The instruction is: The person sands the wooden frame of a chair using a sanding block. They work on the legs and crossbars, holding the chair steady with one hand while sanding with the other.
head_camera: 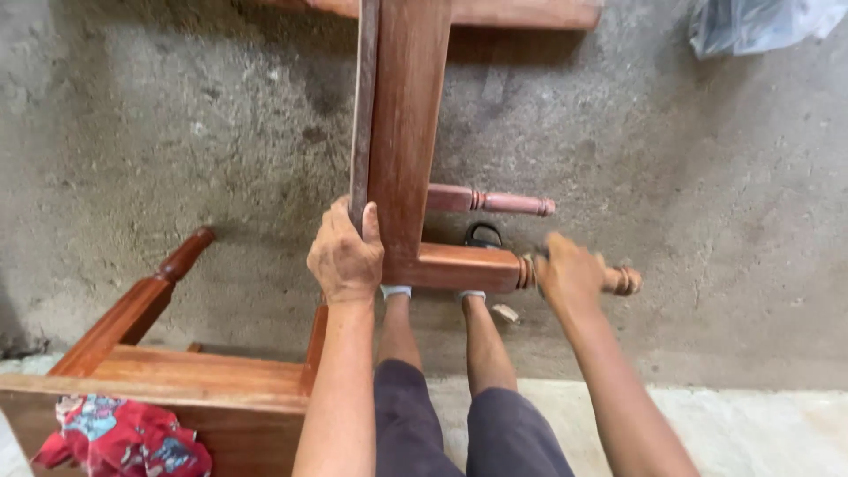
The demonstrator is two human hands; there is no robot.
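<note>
Hardwood, stiff and heavy by the look of it: the table frame [402, 132] lay tipped on the concrete floor [689, 177]. My left hand [344, 256] clasped the rail's edge; my right hand [570, 276] closed around the turned leg [468, 268], smooth, likely slippery. A second frame [177, 371] with a red cloth [124, 437] crowded my left.

A cloth [124, 439] lies on the wooden frame [177, 375], lower left.
</note>
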